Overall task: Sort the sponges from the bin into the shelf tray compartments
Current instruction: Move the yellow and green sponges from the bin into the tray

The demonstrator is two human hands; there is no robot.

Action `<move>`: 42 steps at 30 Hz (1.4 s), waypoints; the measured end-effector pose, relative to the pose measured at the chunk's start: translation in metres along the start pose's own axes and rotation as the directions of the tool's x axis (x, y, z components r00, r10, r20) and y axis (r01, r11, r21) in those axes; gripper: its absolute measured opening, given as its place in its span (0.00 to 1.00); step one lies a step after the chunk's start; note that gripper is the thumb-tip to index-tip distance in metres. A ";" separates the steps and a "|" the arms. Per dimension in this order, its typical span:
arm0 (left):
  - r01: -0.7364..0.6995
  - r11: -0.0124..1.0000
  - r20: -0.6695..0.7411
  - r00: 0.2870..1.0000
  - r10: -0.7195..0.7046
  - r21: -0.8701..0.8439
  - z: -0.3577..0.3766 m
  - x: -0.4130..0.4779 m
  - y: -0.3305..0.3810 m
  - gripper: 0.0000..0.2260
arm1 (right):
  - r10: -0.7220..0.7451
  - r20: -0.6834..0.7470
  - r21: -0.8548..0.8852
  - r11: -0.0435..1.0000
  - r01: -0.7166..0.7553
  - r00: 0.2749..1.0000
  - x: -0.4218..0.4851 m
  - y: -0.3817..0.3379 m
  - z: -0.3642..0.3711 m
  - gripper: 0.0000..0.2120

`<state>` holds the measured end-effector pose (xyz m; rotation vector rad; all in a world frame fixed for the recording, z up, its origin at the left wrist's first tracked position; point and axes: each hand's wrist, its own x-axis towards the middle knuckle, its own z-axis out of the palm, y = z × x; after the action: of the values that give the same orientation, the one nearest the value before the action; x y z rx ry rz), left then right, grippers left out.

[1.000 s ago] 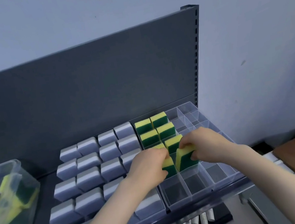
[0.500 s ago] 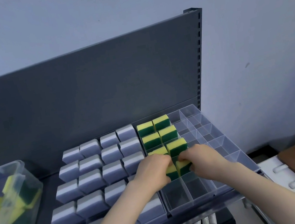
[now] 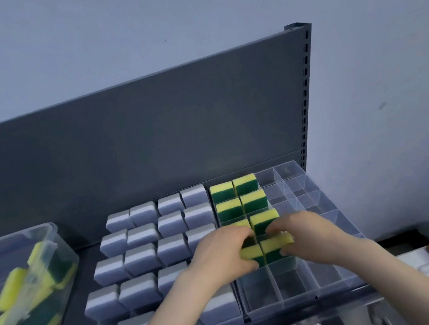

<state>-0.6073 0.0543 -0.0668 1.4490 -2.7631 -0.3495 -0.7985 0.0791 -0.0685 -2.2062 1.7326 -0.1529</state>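
While left hand and right hand pinch sponges, vacant tray compartments nearside.

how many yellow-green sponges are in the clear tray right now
7 show: two in the back row, two in the second, one clear in the third, and two under the left hand and right hand. Another may hide behind the left hand.

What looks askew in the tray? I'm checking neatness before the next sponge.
The yellow-green sponge under the right hand sits tilted, not yet level with its neighbour under the left hand. The seated rows behind look even.
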 end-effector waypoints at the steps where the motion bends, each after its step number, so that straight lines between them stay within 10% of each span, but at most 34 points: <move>1: 0.014 0.999 -0.036 0.999 -0.015 -0.034 -0.004 -0.003 -0.001 0.20 | -0.003 -0.025 0.019 1.000 0.003 1.000 -0.001 0.000 -0.004 0.22; 19: 0.579 0.815 -0.337 0.769 -0.543 0.008 -0.025 -0.101 -0.057 0.09 | -0.174 -0.180 0.050 0.981 0.185 0.968 0.027 -0.073 -0.002 0.18; 42: 0.589 0.808 -0.372 0.753 -0.543 0.011 -0.069 -0.277 -0.251 0.13 | -0.125 -0.207 0.027 0.991 0.133 0.970 0.054 -0.315 0.059 0.17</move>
<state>-0.2373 0.1284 -0.0209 2.1277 -2.0426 0.1011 -0.4773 0.1035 -0.0295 -2.3442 1.6695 -0.4578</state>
